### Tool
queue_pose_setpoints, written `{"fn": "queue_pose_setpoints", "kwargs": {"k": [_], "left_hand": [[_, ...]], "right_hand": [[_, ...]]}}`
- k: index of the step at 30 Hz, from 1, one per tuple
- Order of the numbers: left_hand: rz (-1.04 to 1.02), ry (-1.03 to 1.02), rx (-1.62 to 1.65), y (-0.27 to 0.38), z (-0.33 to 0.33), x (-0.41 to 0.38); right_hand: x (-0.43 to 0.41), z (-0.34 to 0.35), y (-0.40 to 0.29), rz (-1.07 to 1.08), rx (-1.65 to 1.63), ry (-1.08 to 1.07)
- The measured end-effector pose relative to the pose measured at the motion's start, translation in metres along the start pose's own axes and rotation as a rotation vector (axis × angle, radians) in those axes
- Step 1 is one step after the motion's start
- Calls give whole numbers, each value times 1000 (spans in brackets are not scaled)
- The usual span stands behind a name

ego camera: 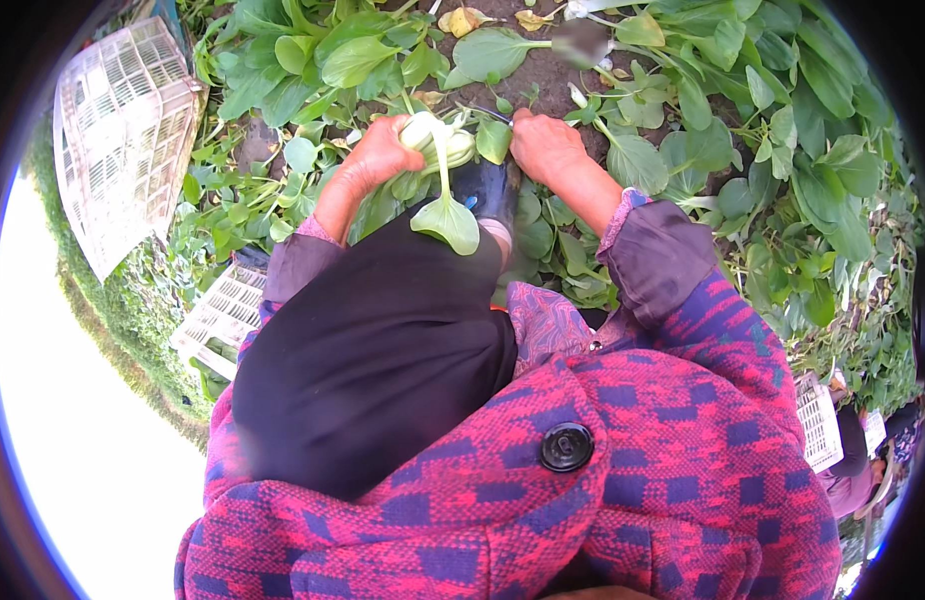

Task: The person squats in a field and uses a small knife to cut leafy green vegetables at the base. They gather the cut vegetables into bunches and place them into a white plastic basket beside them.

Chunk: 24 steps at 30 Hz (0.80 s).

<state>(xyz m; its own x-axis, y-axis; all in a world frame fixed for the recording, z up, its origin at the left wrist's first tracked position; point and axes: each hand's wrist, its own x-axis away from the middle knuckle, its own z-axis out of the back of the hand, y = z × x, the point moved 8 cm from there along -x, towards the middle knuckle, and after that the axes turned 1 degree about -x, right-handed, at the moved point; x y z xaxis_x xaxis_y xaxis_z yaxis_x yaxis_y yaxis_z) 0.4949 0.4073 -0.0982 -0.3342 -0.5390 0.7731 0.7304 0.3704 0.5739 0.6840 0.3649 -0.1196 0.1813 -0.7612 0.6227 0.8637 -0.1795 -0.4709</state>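
Observation:
My left hand (384,154) grips a leafy green vegetable with thick pale stalks (451,148), much like bok choy. One broad leaf (449,225) hangs from it over my dark trouser leg. To the right, my right hand (545,142) is closed on a tool whose handle is hidden in the fist; its thin, dark curved blade (490,113) points left towards the base of the plant. Bare soil and yellowed leaves lie just beyond both hands. A dark boot (492,187) stands between and below them.
Leafy plants (822,150) grow densely on both sides. A large white plastic crate (125,135) stands at the upper left, with a smaller one (226,315) below it. At the lower right are another white crate (819,424) and a person in purple (849,487).

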Motion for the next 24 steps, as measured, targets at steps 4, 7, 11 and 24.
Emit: {"fn": "queue_pose_setpoints", "kwargs": {"k": [4, 7, 11, 24], "left_hand": [[11, 11, -29, -2, 1, -2], [19, -13, -73, -1, 0, 0], [34, -10, 75, 1, 1, 1], [-279, -127, 263, 126, 5, 32]], "right_hand": [[0, 1, -6, -26, -36, -70], [2, -3, -5, -93, -55, -63], [-4, -4, -8, -62, 3, -143], [24, 74, 25, 56, -1183, 331]]}}
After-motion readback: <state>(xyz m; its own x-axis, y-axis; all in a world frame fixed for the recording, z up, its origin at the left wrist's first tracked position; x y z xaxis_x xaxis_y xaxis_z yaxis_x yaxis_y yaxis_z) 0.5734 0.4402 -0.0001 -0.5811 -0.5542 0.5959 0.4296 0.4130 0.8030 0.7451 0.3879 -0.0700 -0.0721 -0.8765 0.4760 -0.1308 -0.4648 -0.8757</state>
